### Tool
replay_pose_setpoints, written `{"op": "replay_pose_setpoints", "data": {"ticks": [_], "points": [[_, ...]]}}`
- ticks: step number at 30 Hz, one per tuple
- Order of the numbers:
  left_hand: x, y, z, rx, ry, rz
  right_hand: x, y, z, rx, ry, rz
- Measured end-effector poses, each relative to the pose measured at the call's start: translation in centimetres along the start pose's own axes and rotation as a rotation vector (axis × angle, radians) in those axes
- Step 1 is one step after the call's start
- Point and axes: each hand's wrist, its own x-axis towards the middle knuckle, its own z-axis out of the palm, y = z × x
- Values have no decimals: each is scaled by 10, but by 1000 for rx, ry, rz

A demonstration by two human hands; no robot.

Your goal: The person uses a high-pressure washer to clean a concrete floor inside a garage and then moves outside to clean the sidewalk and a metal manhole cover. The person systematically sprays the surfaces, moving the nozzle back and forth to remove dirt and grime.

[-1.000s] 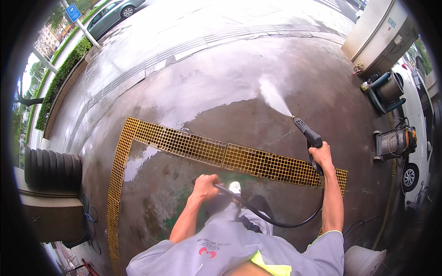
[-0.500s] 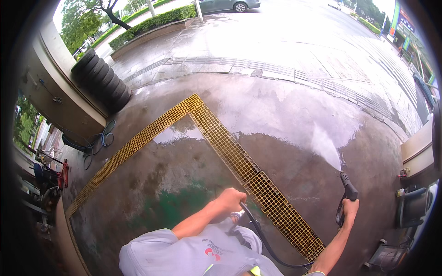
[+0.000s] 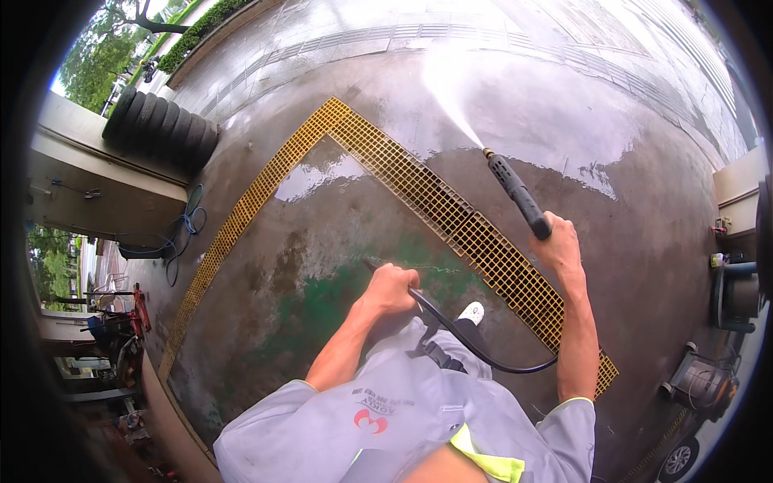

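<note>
A black pressure-washer gun (image 3: pixel 515 191) is in my right hand (image 3: pixel 560 241), whose fingers wrap its rear end. Its nozzle points forward and slightly left, and a white water jet (image 3: pixel 449 97) fans out over the wet concrete. My left hand (image 3: pixel 393 288) is closed around a black hose (image 3: pixel 491 362) in front of my waist. From there the hose sags rightward and passes behind my right forearm, where I lose sight of it. A short end of dark hose sticks out on the left hand's far side.
Yellow floor grating (image 3: pixel 419 189) forms an angled strip across the ground. Stacked black tires (image 3: pixel 161 133) lean by the left wall, near a coiled blue hose (image 3: pixel 192 217). Red equipment (image 3: pixel 138 310) stands far left; a wheeled machine (image 3: pixel 700 378) and a car wheel (image 3: pixel 680 460) are at right.
The gun has swung left, and its jet now lands farther forward, near the paving strip. My view has tilted down, bringing one white shoe into sight. Both hands keep their holds.
</note>
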Motion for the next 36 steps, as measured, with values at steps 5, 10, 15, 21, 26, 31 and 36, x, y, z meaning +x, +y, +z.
{"op": "replay_pose_setpoints", "data": {"ticks": [5, 10, 15, 21, 26, 31, 36], "points": [[-19, -61, -9, -15, 11, -39, -1, -114, 71, -202, -295, -84], [-44, -134, -47, -54, -29, -79, 7, -164, 150, -243, -370, -26], [-59, -207, -75, -47, -33, -110, 36, -173, 196, -233, -263, 212], [-63, -250, -132, -48, 24, -161, 78, -188, 191, -189, -84, 506], [-60, -291, -154, -84, 76, -204, 128, -213, 179, -212, -2, 568], [-58, -325, -175, -123, 146, -281, 179, -268, 208, -196, -69, 418], [-35, -350, -204, -215, 86, -439, 233, -356, 247, -163, -197, 155]]}}
